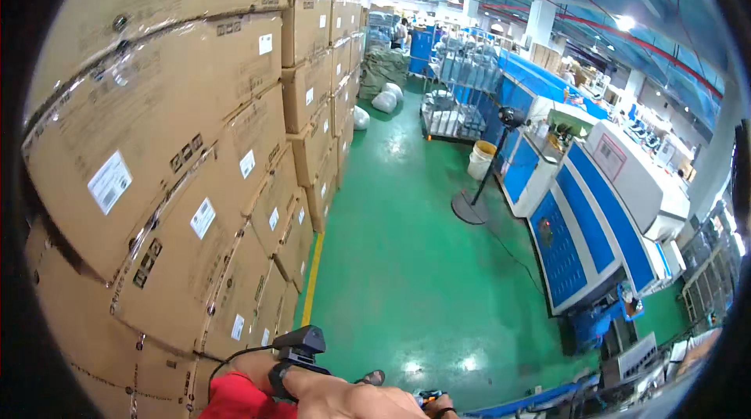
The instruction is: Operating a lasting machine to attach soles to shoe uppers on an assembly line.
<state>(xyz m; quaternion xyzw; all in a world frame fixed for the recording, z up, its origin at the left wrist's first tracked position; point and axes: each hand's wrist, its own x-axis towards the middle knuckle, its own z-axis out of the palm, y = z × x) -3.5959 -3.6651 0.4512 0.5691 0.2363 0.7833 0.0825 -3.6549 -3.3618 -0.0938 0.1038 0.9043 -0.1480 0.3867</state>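
My left hand (pixel 352 402) shows at the bottom edge, coming from a red sleeve (pixel 235 402), with its back toward the camera. A black boxy device (pixel 299 347) is strapped at its wrist, with a thin cable running off to the left. The fingers are cut off by the frame edge. Just right of it, a sliver of my right hand (pixel 444 410) shows next to a small blue and orange object (pixel 426 397). Whether either hand holds anything is hidden. The stacked cardboard boxes (pixel 180 208) are the nearest things, to my left.
The wall of wrapped boxes runs down the left, bordered by a yellow line (pixel 313 278) on the green floor (pixel 407 262). Blue and white machines (pixel 602 215) line the right. A standing fan (pixel 489 161), white bucket (pixel 481 159), rack cart (pixel 458 102) and white sacks (pixel 385 100) stand farther back.
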